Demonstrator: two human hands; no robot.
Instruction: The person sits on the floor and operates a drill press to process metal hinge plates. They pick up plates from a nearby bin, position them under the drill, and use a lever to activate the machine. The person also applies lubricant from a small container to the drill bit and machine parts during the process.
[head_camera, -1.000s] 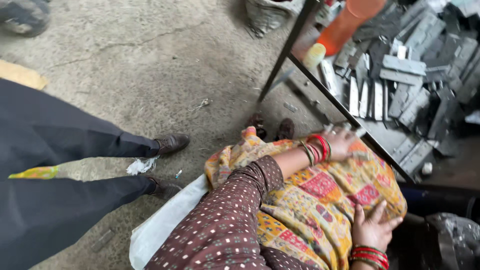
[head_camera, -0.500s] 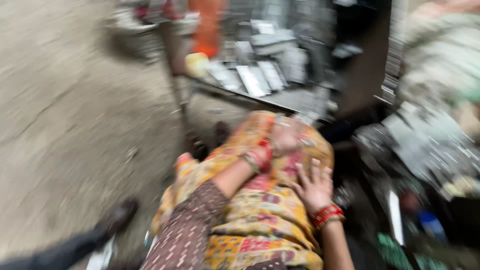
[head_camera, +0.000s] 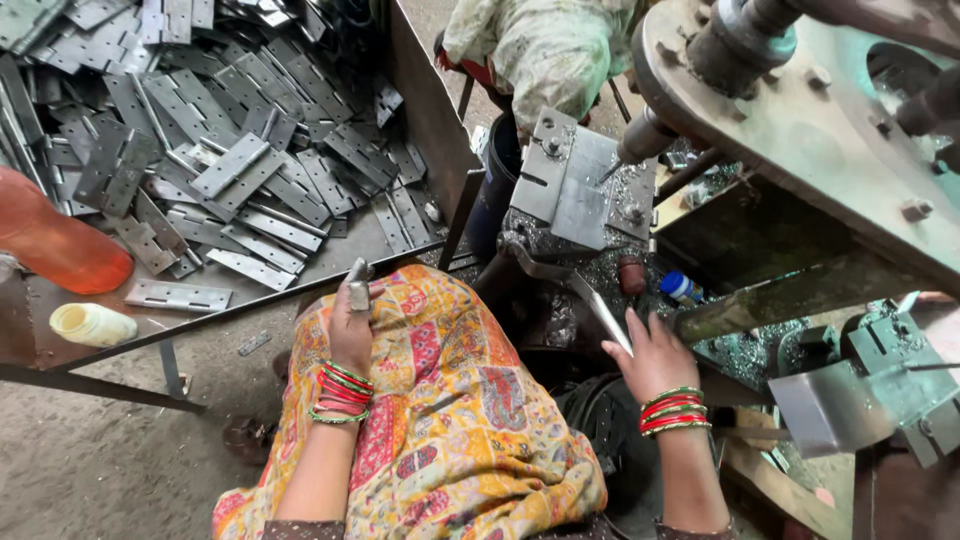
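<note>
Gripping a small metal hinge (head_camera: 358, 291) over the lap, the left hand (head_camera: 350, 330) is clamped on it (beside the tray (head_camera: 430, 130)); right hand (head_camera: 655, 358) spreads open, touching a metal strip (head_camera: 600, 312).

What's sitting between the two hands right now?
In the head view, only the patterned yellow cloth on the lap lies between left hand, holding a metal piece, and right hand.

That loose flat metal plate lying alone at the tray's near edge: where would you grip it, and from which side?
Probably by a long edge of the metal plate, coming from above. It lies flat on the tray, apart from the pile, so fingers must pinch or lift an edge. The left hand is nearer.
</note>
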